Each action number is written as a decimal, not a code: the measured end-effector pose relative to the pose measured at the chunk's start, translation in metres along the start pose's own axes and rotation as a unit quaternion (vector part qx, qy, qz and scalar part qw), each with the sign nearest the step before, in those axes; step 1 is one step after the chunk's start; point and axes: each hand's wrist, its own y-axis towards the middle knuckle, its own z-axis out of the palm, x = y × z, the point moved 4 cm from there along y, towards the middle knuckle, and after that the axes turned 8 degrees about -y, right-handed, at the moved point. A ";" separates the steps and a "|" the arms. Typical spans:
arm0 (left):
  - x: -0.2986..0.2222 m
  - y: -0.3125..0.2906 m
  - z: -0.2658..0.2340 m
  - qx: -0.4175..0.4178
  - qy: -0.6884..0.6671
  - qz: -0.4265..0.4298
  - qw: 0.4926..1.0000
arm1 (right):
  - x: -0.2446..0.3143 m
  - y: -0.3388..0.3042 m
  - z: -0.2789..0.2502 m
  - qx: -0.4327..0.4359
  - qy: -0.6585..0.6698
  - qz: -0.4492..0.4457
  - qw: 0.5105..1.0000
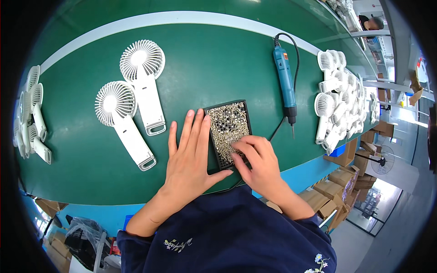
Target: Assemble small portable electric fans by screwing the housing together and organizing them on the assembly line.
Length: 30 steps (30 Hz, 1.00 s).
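Observation:
A black rectangular tray [250, 120] full of small metallic screws [225, 136] rests on the table in front of me. Along its left side lies my left hand [187, 152], fingers stretched out and thumb reaching past the tray's near corner. My right hand [260, 164] is over the tray's near right part, with thumb and fingers bent down among the screws. Whatever sits between those fingertips is too small to make out. Two white handheld fans [148, 98] [129, 132] lie side by side, to the left of my left hand.
A teal electric screwdriver [284, 75] with a black cable lies right of the tray, bit pointing toward me. White fans are heaped at the right end [334, 104] and left end [34, 113] of the green table [205, 59]. Cardboard boxes [327, 189] stand beyond its right edge.

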 end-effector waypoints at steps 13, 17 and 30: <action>0.000 -0.001 0.000 -0.022 -0.009 0.014 1.000 | 0.001 0.059 0.014 -0.060 0.004 -0.045 0.997; 0.000 -0.002 0.001 -0.021 -0.005 0.014 1.000 | -0.003 0.061 0.012 -0.079 -0.006 -0.038 0.996; 0.001 -0.001 -0.001 -0.016 -0.009 0.008 1.000 | 0.004 0.020 0.003 0.011 -0.019 -0.057 0.998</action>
